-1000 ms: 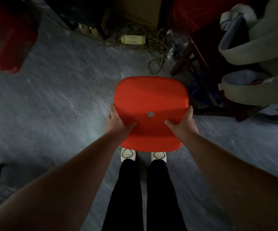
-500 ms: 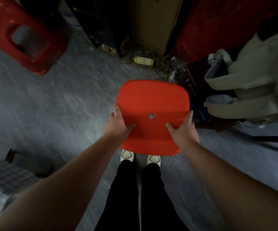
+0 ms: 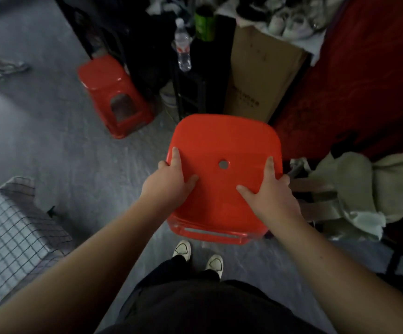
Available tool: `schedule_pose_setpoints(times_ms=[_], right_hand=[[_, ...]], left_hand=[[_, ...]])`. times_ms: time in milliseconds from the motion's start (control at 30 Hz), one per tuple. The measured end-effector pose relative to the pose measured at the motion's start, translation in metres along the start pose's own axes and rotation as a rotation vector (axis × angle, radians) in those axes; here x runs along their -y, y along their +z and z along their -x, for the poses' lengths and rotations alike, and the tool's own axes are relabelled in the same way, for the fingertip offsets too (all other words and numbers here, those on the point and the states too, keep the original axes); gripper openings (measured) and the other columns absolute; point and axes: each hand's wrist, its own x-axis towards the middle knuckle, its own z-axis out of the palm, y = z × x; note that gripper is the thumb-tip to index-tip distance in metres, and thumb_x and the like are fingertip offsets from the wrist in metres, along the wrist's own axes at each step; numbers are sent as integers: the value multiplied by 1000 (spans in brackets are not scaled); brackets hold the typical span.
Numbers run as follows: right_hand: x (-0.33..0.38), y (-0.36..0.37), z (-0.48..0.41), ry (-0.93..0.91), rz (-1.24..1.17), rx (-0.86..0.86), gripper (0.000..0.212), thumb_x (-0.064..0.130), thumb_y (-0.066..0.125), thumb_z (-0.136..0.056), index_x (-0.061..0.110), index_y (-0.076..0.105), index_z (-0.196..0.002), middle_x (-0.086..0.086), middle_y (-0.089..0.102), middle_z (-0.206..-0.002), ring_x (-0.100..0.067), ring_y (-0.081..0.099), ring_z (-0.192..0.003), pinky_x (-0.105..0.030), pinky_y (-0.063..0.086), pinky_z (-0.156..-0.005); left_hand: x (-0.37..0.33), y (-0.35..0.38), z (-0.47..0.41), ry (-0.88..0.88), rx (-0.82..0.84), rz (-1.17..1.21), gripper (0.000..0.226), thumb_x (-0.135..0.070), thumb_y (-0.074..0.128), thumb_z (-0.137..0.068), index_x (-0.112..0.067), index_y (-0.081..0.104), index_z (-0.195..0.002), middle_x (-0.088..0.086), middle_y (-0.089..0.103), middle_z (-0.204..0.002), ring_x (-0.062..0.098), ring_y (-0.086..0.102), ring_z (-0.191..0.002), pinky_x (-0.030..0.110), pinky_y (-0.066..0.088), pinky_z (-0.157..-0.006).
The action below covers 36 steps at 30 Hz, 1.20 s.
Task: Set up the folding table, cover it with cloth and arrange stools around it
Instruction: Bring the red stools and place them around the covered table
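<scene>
- Grey streaked concrete floor (image 3: 63, 153) fills the left and middle of the head view, dimly lit, with clutter packed along the far side and the right.
- Held above that floor at mid-view is a red square plastic stool (image 3: 224, 145), its seat facing the camera. It has a small round hole at the centre and a slot in the near skirt.
- The left hand (image 3: 169, 186) grasps the stool's left edge, with the thumb flat on the seat, the forefinger along the top and the other fingers curled over the rim.
- The right hand (image 3: 268, 196) grasps the right edge in the same way, thumb on the seat and outer fingers wrapped round the rim.
- Under the stool's near edge, a pair of white shoes (image 3: 182, 249) stands on the floor below black trousers.
- A second red plastic stool (image 3: 113, 97) stands on the floor up and to the left, well apart from the held one and beside a black metal rack (image 3: 195, 92).
- A clear plastic water bottle (image 3: 183, 48) stands upright at the rack, with a green bottle (image 3: 204, 22) behind it.
- A brown cardboard box (image 3: 256, 75) rises just beyond the held stool's far edge.
- On the right hang dark red drapes (image 3: 364, 80), and a pale green fabric heap (image 3: 355, 189) lies near the right hand.
- At lower left, a white check-patterned cloth (image 3: 10, 227) covers a boxy corner near the left forearm.
- Open floor runs between that cloth and the second stool toward the upper left, where another person's sandalled foot (image 3: 10, 67) stands.
</scene>
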Motion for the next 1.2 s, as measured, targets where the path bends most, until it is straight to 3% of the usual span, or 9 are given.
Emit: schedule_pose_setpoints(times_ms=[333,767,1200], right_hand=[[91,7,50,-336,151,78,108,78,57,-80,37,-4,-158,-22,34,-149,-42,53,-122,-52,48,-99],[211,130,216,-693,335,237,109,71,61,-82,31,-2,-160,-23,37,-143,-41,52,-124,-47,46,-100],[255,315,469,-731,322,332,110,67,67,-82,31,-1,-161,-25,35,-145,-43,52,-124,-46,45,-102]], left_hand=[[91,-42,88,-308,-163,80,93,-66,51,-89,-27,3,-157,19,51,-132,41,61,-109,47,48,-83],[275,-24,280,-726,-228,245,94,-68,48,-89,-27,-1,-158,18,49,-136,37,59,-114,47,49,-91],[493,22,503,-825,-155,290,92,-66,46,-92,-25,-3,-159,18,43,-140,36,57,-116,44,48,-88]])
